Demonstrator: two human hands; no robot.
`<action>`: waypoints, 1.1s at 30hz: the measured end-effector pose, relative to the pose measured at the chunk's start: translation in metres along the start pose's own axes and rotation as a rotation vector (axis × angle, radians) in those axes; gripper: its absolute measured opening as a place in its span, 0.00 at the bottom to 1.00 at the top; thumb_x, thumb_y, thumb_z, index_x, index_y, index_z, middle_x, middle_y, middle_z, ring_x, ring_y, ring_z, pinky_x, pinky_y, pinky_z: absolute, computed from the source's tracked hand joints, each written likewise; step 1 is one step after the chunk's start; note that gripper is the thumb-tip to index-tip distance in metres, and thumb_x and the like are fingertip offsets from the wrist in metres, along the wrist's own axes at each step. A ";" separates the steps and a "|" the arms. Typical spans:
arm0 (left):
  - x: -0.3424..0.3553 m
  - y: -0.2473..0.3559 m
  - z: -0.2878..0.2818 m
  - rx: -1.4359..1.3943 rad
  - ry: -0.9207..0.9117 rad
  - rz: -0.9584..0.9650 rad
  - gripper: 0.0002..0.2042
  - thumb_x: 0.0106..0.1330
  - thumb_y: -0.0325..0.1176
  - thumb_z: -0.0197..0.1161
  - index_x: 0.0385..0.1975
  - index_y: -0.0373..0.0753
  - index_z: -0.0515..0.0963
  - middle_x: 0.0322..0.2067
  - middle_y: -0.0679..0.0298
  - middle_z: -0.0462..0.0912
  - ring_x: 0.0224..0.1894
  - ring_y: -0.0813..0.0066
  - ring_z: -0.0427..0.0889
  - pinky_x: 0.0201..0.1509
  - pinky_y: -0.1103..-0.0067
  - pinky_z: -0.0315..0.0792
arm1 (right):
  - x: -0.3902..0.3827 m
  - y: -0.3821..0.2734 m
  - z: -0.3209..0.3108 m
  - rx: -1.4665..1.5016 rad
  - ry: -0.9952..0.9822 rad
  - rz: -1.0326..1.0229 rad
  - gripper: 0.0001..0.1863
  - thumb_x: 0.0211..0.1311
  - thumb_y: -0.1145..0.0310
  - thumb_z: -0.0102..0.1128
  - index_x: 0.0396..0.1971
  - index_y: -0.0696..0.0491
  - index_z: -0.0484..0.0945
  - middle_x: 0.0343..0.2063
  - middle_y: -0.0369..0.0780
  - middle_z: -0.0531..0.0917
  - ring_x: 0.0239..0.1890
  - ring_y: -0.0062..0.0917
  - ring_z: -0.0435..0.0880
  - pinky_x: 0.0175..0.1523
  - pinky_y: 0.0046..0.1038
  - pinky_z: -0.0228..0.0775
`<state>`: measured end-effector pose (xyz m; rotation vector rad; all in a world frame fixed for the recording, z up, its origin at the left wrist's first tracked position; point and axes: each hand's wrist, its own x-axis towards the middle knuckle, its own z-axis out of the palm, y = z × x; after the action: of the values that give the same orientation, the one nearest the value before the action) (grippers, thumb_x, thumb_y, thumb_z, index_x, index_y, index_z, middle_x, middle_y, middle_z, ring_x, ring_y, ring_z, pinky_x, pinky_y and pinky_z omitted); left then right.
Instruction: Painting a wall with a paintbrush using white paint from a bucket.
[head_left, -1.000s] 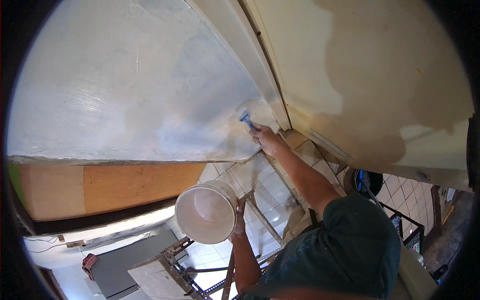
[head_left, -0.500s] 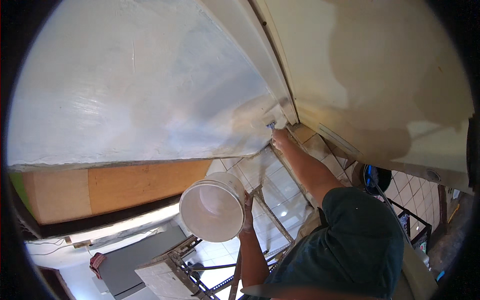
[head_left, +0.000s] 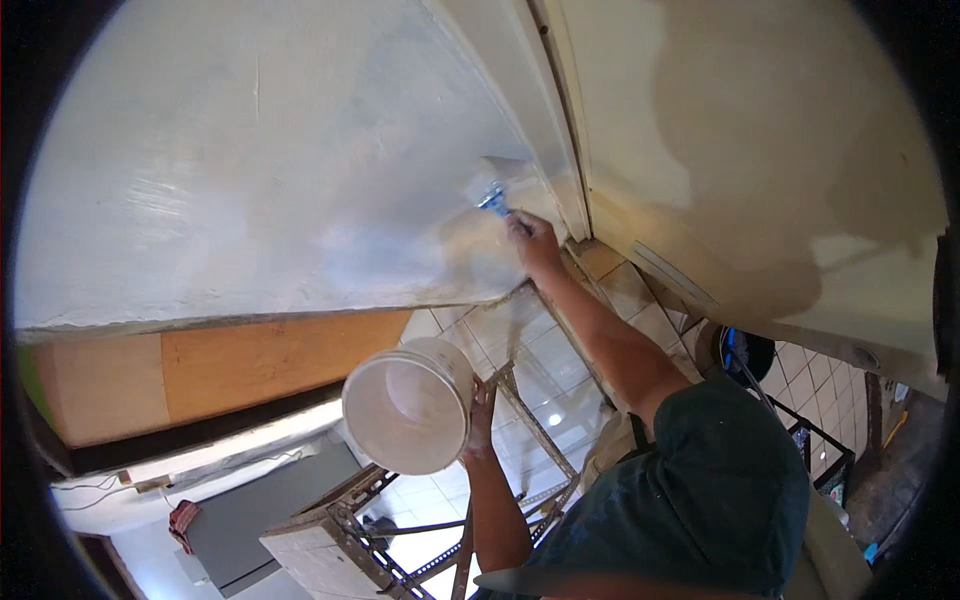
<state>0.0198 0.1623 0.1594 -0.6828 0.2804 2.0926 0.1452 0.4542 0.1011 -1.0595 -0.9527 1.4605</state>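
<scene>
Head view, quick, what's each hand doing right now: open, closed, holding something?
Left hand: holding the white bucket at its side.
Right hand: closed around the blue-handled tool.

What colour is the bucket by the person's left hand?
The bucket is off-white, best seen in the head view.
</scene>
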 end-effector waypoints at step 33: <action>0.025 0.031 -0.031 -0.301 0.082 -0.207 0.24 0.74 0.43 0.54 0.66 0.41 0.64 0.66 0.54 0.65 0.69 0.55 0.64 0.74 0.48 0.51 | 0.026 0.119 -0.099 0.164 0.142 0.786 0.13 0.71 0.54 0.58 0.33 0.49 0.78 0.13 0.27 0.65 0.09 0.13 0.56 0.13 0.20 0.42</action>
<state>-0.0047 0.1479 0.1180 -0.9360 -0.0613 1.9280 0.2037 0.4659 -0.0440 -1.4751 -0.2943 2.0107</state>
